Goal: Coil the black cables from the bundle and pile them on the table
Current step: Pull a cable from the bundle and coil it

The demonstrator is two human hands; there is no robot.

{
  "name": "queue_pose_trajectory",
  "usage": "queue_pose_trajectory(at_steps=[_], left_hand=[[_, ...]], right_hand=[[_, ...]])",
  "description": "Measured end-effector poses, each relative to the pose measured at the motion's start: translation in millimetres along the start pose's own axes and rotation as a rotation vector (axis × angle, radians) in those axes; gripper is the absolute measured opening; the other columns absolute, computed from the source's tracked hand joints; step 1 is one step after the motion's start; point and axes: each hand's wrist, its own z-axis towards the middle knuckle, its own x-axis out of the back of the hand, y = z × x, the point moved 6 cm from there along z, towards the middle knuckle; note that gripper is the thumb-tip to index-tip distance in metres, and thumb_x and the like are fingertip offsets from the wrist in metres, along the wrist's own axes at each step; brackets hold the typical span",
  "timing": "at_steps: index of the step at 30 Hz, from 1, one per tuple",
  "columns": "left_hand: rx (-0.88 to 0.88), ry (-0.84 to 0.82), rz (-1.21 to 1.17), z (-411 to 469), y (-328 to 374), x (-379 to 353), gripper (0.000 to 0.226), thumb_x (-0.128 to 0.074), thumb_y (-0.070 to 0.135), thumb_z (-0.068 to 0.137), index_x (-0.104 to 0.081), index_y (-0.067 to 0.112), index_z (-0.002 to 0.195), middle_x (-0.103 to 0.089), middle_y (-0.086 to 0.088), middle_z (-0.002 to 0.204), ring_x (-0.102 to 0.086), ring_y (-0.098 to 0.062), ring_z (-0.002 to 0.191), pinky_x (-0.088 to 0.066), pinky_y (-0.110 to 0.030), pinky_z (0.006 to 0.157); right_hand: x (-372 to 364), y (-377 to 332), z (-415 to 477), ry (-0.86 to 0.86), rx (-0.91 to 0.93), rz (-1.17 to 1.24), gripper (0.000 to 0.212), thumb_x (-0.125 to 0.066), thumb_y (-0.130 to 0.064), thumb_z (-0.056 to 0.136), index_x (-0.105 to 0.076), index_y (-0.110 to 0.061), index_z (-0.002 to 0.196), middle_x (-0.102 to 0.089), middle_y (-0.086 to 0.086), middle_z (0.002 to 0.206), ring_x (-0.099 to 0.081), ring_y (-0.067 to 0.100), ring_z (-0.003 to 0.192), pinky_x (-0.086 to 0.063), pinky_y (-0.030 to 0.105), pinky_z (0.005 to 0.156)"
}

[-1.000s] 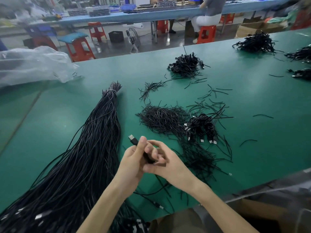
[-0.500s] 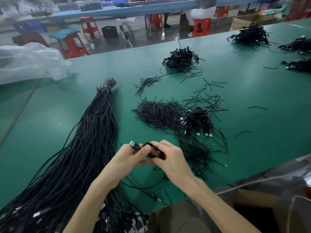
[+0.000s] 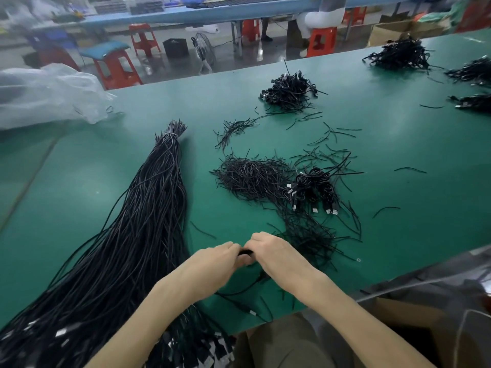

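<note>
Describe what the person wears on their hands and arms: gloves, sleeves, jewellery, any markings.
The left hand and right hand are ungloved, and no ring, watch or wristband shows on either. Both arms are uncovered as far up as the head view reaches, with no sleeve in sight. No tape, marking or strap shows on them.

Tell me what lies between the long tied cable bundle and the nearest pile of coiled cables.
Head view: a heap of short black strands abuts the coiled pile; bare green table separates it from the bundle.
</note>
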Motion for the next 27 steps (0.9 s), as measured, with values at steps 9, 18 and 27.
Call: queue_pose_trajectory(at_steps=[9, 18, 27], left_hand=[[0.227, 0.296, -0.306, -2.2, -47.4, 0.2, 0.042, -0.023, 0.046, 0.110, -0.034, 0.018, 0.079, -0.046, 0.002, 0.062, -0.041, -0.018, 0.050, -0.026, -0.034, 0.050], [0.330, 0.337, -0.839, 7.3, -42.3, -7.6, 0.046, -0.029, 0.041, 0.112, -0.041, 0.016, 0.075, -0.036, 0.007, 0.063, -0.029, -0.011, 0.053, -0.028, -0.030, 0.055], [0.389, 0.246, -1.158, 17.0, -20.9, -12.4, 0.042, -0.030, 0.038, 0.112, -0.045, 0.013, 0.082, -0.034, 0.013, 0.052, -0.026, -0.009, 0.044, -0.024, -0.022, 0.044]], right_hand=[[38.1, 47.9, -14.1, 0.286, -0.379, -0.183, 0.050, -0.062, -0.042, 0.098, -0.052, -0.009, 0.134, -0.058, 0.004, 0.123, -0.054, 0.019, 0.112, -0.047, 0.030, 0.098], [29.4, 78.5, -17.6, 0.228, -0.547, -0.301, 0.016, -0.057, -0.029, 0.104, -0.063, -0.017, 0.112, -0.062, 0.002, 0.115, -0.049, 0.023, 0.115, -0.042, 0.031, 0.097], [59.1, 39.9, -20.9, 0.602, -0.281, 0.477, 0.002, -0.068, -0.021, 0.097, -0.068, -0.020, 0.098, -0.069, -0.014, 0.086, -0.066, 0.002, 0.085, -0.050, 0.015, 0.081]])
